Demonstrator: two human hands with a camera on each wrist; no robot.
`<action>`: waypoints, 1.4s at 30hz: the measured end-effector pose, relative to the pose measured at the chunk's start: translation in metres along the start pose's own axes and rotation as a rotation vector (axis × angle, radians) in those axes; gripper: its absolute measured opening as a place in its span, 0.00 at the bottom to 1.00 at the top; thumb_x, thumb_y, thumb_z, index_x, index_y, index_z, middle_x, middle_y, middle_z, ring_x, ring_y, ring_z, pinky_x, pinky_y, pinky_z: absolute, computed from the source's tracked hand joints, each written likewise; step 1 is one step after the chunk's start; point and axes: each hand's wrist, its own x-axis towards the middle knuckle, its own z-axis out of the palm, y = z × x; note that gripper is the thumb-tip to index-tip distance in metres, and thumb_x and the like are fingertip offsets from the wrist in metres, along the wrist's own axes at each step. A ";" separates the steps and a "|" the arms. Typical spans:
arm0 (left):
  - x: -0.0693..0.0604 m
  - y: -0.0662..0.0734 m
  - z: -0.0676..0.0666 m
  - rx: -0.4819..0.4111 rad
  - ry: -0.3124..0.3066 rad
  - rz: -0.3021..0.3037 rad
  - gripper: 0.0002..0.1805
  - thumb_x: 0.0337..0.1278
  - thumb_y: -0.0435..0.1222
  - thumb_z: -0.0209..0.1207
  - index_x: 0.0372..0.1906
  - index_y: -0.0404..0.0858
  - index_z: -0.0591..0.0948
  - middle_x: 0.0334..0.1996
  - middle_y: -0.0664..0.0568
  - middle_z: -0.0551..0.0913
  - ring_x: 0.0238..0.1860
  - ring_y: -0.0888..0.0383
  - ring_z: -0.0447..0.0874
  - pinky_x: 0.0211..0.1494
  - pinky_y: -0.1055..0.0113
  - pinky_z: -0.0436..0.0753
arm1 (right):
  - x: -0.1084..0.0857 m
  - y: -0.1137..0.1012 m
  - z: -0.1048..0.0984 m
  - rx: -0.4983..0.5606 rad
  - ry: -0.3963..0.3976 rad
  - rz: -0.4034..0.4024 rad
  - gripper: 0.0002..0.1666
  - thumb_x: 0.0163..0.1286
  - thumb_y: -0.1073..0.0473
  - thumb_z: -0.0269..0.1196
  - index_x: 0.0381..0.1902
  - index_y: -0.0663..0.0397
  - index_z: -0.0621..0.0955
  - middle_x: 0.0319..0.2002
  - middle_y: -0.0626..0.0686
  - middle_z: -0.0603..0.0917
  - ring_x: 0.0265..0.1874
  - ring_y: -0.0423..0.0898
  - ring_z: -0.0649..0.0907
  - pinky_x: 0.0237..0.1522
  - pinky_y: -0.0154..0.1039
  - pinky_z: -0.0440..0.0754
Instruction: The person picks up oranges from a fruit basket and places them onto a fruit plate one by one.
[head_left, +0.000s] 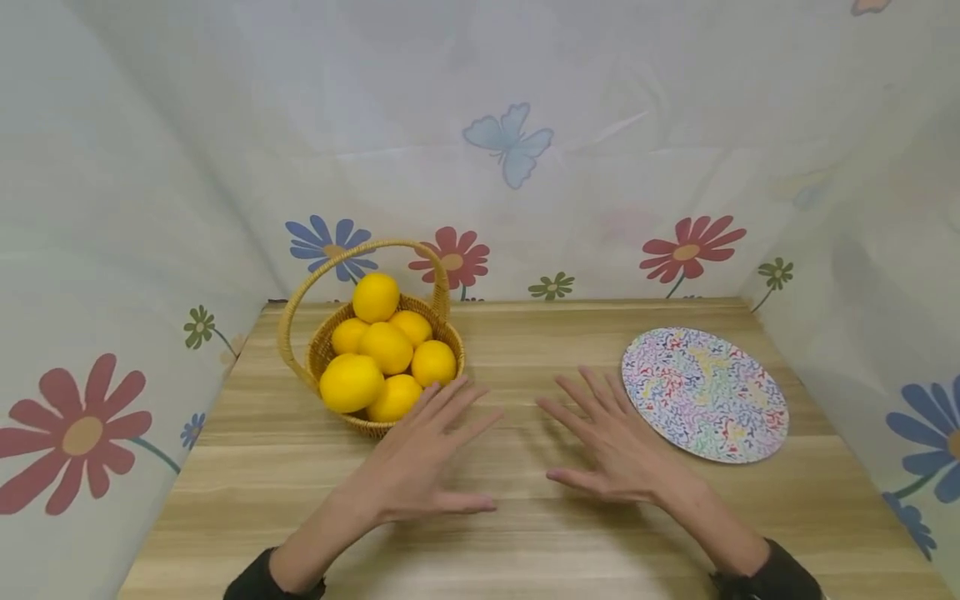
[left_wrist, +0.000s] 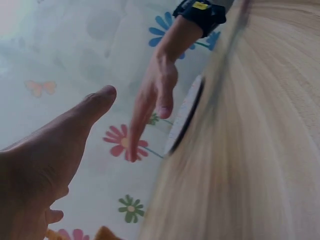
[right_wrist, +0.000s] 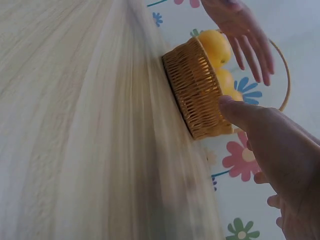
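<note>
Fingers spread, my left hand (head_left: 423, 458) hovers over the table just in front of a wicker basket (head_left: 450, 333) and holds nothing. The basket has a tall arched handle and is heaped with several yellow lemon-like fruits (head_left: 351, 383). My right hand (head_left: 611, 442), its fingers also spread, is held above the table near a round, multicoloured speckled placemat or board (head_left: 705, 396). In the left wrist view that round thing (left_wrist: 182, 120) appears nearly edge-on beyond the right hand. The right wrist view shows the woven side of the basket (right_wrist: 195, 90) standing on the table.
The wood-grain table (head_left: 517, 550) ends at a white cloth backdrop (head_left: 600, 192) printed with flowers and a butterfly. The same cloth encloses the left and right sides.
</note>
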 end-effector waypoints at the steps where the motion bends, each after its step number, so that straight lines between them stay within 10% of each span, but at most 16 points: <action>1: -0.002 -0.001 -0.005 -0.012 0.025 -0.013 0.57 0.61 0.73 0.72 0.90 0.59 0.65 0.93 0.53 0.57 0.94 0.43 0.53 0.93 0.37 0.61 | 0.002 -0.001 -0.001 0.000 0.005 -0.012 0.57 0.70 0.20 0.68 0.88 0.35 0.70 0.91 0.58 0.61 0.92 0.71 0.55 0.88 0.78 0.52; 6: -0.012 -0.016 -0.028 -0.048 0.224 -0.024 0.56 0.61 0.67 0.76 0.89 0.52 0.67 0.90 0.51 0.65 0.91 0.43 0.62 0.92 0.41 0.65 | 0.015 -0.009 -0.007 -0.033 0.016 -0.062 0.55 0.71 0.19 0.67 0.88 0.34 0.70 0.91 0.58 0.63 0.92 0.71 0.56 0.87 0.78 0.55; 15: -0.025 -0.054 -0.080 0.004 0.643 -0.007 0.44 0.81 0.67 0.57 0.78 0.34 0.78 0.78 0.35 0.78 0.82 0.34 0.71 0.95 0.58 0.58 | 0.042 -0.024 -0.018 0.009 0.006 -0.119 0.55 0.73 0.21 0.66 0.90 0.33 0.67 0.93 0.56 0.58 0.93 0.69 0.54 0.89 0.76 0.53; 22: -0.026 -0.088 -0.103 -0.101 0.883 -0.210 0.41 0.79 0.61 0.61 0.77 0.33 0.77 0.79 0.35 0.76 0.81 0.34 0.72 0.89 0.51 0.66 | 0.070 -0.041 -0.023 0.048 0.029 -0.191 0.55 0.72 0.24 0.69 0.89 0.36 0.68 0.92 0.57 0.59 0.92 0.69 0.55 0.90 0.74 0.54; 30: -0.027 -0.121 -0.109 -0.549 0.762 -0.592 0.34 0.86 0.50 0.58 0.88 0.57 0.66 0.83 0.55 0.74 0.80 0.55 0.76 0.83 0.60 0.76 | 0.095 -0.058 -0.025 0.072 0.015 -0.261 0.54 0.75 0.25 0.67 0.89 0.38 0.68 0.92 0.59 0.58 0.93 0.69 0.53 0.91 0.74 0.53; 37: -0.028 -0.143 -0.101 -0.658 0.586 -0.572 0.29 0.94 0.54 0.47 0.84 0.46 0.72 0.62 0.57 0.88 0.57 0.63 0.91 0.60 0.73 0.89 | 0.125 -0.075 -0.031 0.071 -0.022 -0.319 0.53 0.76 0.24 0.66 0.90 0.36 0.66 0.92 0.59 0.59 0.93 0.69 0.54 0.91 0.73 0.54; 42: -0.026 -0.147 -0.094 -0.692 0.605 -0.541 0.25 0.95 0.52 0.46 0.64 0.38 0.82 0.42 0.60 0.90 0.44 0.61 0.91 0.53 0.74 0.90 | 0.149 -0.088 -0.036 0.086 -0.064 -0.339 0.54 0.77 0.23 0.64 0.91 0.35 0.63 0.93 0.59 0.57 0.94 0.67 0.51 0.92 0.71 0.50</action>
